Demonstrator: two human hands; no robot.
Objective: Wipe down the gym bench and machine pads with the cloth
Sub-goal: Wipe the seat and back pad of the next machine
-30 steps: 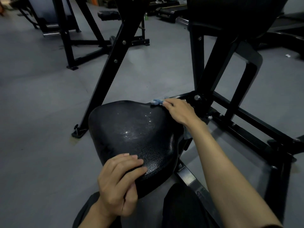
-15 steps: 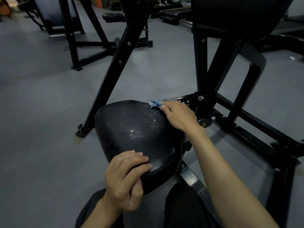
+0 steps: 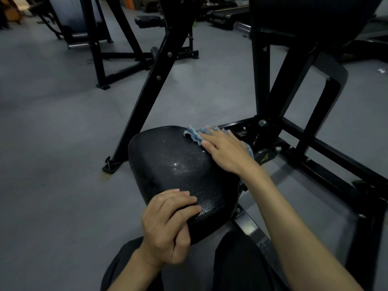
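Sliding left now, the right hand has carried the blue cloth a little further onto the far edge of the black seat pad, more of the rag showing ahead of the fingertips than a moment ago. Fingers lie flat and straight, pressing the cloth down rather than pinching it. Down at the near edge, the left hand curls over the pad's rim, steadying it. That cloth looks soft, light and limp, likely to bunch, so a flat palm on top suits it best. Wet specks glisten mid-pad, so I'd guess it's slick there.
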